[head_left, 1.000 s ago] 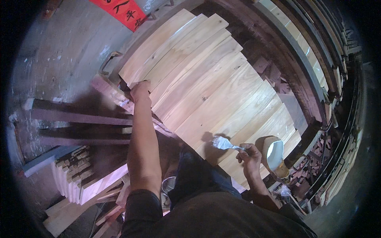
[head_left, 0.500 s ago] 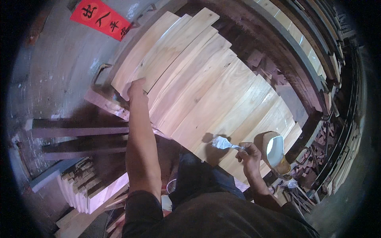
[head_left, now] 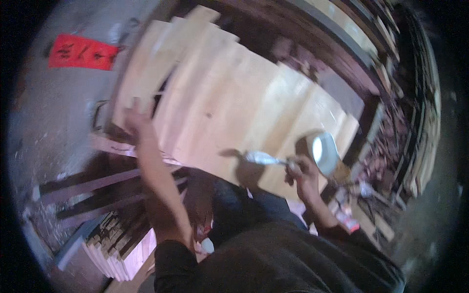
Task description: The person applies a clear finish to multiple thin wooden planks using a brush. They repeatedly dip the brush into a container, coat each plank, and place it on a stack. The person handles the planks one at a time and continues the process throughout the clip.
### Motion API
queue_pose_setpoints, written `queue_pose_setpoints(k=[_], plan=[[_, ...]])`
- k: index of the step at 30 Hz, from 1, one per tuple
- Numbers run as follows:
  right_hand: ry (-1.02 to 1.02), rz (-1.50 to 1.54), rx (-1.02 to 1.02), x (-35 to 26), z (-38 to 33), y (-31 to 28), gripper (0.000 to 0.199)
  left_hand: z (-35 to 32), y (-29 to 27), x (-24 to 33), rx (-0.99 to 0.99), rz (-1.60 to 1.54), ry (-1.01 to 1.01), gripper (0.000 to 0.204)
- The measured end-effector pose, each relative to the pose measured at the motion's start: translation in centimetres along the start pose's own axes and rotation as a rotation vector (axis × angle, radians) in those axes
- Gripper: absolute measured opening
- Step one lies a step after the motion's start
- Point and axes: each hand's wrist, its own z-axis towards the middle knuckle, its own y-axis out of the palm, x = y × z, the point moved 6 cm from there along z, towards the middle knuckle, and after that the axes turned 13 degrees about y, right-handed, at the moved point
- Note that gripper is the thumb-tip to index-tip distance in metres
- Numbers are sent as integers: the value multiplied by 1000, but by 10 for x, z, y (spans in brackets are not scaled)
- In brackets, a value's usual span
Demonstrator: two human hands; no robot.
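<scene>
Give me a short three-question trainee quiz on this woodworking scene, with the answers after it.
1. True or false: the right hand holds a brush.
2. What does the left hand grip? A) a pale wooden board B) a hammer C) a saw
3. What stands just right of the right hand?

Key:
1. True.
2. A, the leftmost pale wooden board of the row.
3. A small open container with a pale inside.

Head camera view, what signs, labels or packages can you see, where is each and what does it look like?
Red paper sign: upper left, lying flat on the grey floor beside the pale boards; a long rectangle, bright red with dark brush marks.
Small package: lower right, among clutter past the right hand; red and white, too blurred to tell more.
No screens in view.
</scene>
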Motion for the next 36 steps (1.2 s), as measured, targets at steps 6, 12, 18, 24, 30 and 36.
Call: queue_pose_setpoints(k=[6, 12, 18, 24, 30, 36], plan=[[-288, -282, 204, -63, -58, -92, 20, -112, 58, 118, -364, 227, 46, 40], [-423, -970, 537, -84, -37, -173, 21, -197, 31, 183, -939, 1003, 935, 43], [-331, -1356, 147, -44, 65, -174, 27, -281, -36, 153, -391, 181, 224, 41], [36, -548, -105, -52, 72, -217, 15, -368, -94, 156, -665, 1646, 783, 44], [142, -270, -216, -8, 100, -246, 23, -394, -146, 155, -490, 945, 772, 34], [162, -16, -361, -16, 75, -256, 22, -417, -136, 181, -500, 1036, 602, 23]])
